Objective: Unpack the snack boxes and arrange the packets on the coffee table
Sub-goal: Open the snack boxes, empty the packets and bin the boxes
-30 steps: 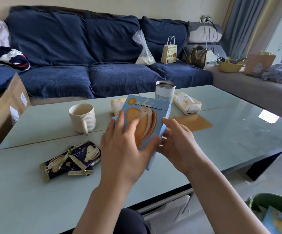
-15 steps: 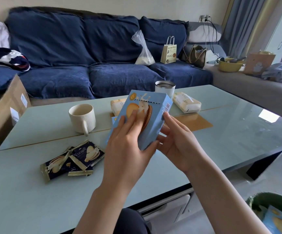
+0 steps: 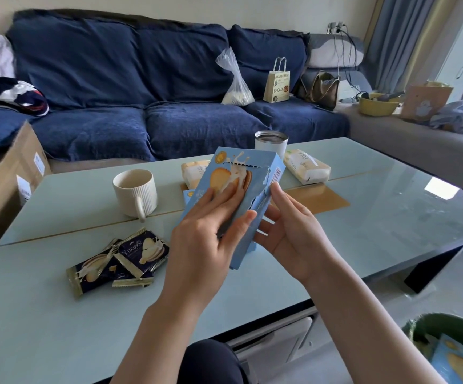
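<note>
Right now my left hand [image 3: 211, 231] holds the light-blue biscuit box [image 3: 234, 200] above the coffee table [image 3: 391, 217], fingers laid across the printed front and thumb hooked on its near edge. My right hand [image 3: 288, 231] cups the box's right side, fingertips at the narrow wall near the barcode, fingers only loosely bent (whether it truly grips I cannot tell). The box tilts away from me, and its perforated strip near the top looks unbroken.

To open it well, I judge I should keep the left grip low and firm, then work a right fingertip under the strip and tear along it, not crush the card.

Further out, a few dark-blue biscuit packets [image 3: 119, 261] lie overlapping on the table to the left, near a ribbed cream mug [image 3: 134, 191]. Behind the box stand a steel tumbler [image 3: 271, 142] and two tissue packs [image 3: 306, 166].
</note>
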The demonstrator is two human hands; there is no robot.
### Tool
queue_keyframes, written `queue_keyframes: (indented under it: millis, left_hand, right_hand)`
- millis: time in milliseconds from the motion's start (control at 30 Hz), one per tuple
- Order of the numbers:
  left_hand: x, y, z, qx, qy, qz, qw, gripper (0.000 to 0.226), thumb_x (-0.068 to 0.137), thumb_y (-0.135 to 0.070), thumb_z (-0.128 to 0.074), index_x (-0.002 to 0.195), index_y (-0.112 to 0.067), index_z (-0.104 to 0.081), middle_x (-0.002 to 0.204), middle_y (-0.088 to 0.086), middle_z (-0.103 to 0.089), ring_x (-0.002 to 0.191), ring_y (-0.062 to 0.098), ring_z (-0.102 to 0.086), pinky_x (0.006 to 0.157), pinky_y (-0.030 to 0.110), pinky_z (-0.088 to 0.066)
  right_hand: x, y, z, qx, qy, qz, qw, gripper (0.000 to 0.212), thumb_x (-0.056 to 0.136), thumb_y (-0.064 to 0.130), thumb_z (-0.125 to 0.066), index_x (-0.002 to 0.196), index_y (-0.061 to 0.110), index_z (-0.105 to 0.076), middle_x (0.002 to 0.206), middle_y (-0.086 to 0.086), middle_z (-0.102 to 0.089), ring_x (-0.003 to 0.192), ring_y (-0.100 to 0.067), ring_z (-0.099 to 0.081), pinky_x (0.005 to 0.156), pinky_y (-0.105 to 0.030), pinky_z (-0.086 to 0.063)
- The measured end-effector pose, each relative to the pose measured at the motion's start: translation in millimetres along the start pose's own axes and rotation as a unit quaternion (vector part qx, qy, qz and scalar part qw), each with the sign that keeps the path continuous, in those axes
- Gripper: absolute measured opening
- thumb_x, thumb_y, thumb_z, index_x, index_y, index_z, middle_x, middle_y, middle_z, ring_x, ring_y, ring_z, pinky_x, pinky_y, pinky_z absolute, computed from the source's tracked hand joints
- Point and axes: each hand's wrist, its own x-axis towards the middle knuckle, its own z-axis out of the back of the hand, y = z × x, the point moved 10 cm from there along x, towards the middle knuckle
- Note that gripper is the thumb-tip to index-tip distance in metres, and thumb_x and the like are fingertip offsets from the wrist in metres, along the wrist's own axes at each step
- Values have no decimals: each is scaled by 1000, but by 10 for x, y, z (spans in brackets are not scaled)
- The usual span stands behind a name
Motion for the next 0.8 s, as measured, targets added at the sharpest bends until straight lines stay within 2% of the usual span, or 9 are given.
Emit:
queue_keyframes:
  millis: [167,267,333,433,533,600,633,733,800]
  left_hand:
    - [1,-32,67,1,-15,-2,1000,44,98,-48,-42,135,-30,-56,138,-20,-52,136,0,-41,111,29,-38]
    - [-12,5,154,-26,-35,17,999,38,98,-45,-43,128,-33,-63,119,-18,-68,108,-2,-63,87,24,-52]
    - [-12,46,184,-27,-38,24,999,37,97,-46,-45,123,-32,-66,110,-19,-71,96,-5,-65,78,21,-53]
    - [-25,41,127,17,7,-1,1000,38,93,-41,-51,129,-33,-61,124,-28,-61,112,-8,-58,89,14,-47]
    - [-71,58,124,27,26,-31,999,44,92,-14,-55,133,-28,-58,131,-25,-56,119,-9,-53,97,14,-43]
    - [-77,135,270,-16,-25,15,999,29,97,-20,-54,120,-33,-66,101,-16,-72,81,-11,-59,69,14,-48]
    - [-72,172,359,-42,-61,42,996,21,98,-27,-53,108,-37,-69,80,-10,-72,65,-5,-52,56,19,-43]
    - [-62,292,563,-99,-141,113,979,37,100,-28,-52,63,-30,-54,52,-12,-42,54,2,-33,47,21,-28]
    - [-66,387,635,-125,-159,157,967,49,99,-26,-53,55,-23,-30,49,-11,-26,49,5,-23,45,18,-18]
  right_hand:
    - [-43,40,-163,-70,50,41,995,40,86,25,-62,124,10,-60,107,-12,-68,90,-23,-65,87,-41,-53]
    - [-37,36,-104,-92,21,40,995,30,90,13,-63,120,7,-62,106,-17,-68,91,-29,-65,90,-48,-52]
    - [-32,24,-70,-99,6,34,994,27,91,10,-62,117,4,-64,103,-17,-69,89,-29,-66,90,-48,-52]
    - [-20,23,-25,-111,-16,34,993,22,92,6,-59,113,3,-65,95,-13,-70,83,-28,-64,87,-48,-53]
    - [-3,24,30,-102,-37,25,994,18,93,2,-54,107,0,-66,92,-16,-69,83,-32,-62,92,-55,-49]
    - [-3,19,6,-106,-31,18,994,19,92,7,-59,108,-1,-65,95,-18,-70,84,-32,-65,91,-55,-50]
    - [-2,6,-7,-109,-28,13,994,23,92,10,-60,111,-2,-64,97,-18,-70,84,-32,-66,90,-53,-51]
    - [11,-31,-12,-107,-22,0,994,24,92,11,-60,111,-4,-62,95,-18,-69,81,-31,-66,89,-52,-51]
    - [20,-43,-1,-104,-18,-5,994,25,92,11,-60,112,-4,-61,94,-18,-69,79,-31,-65,90,-53,-50]
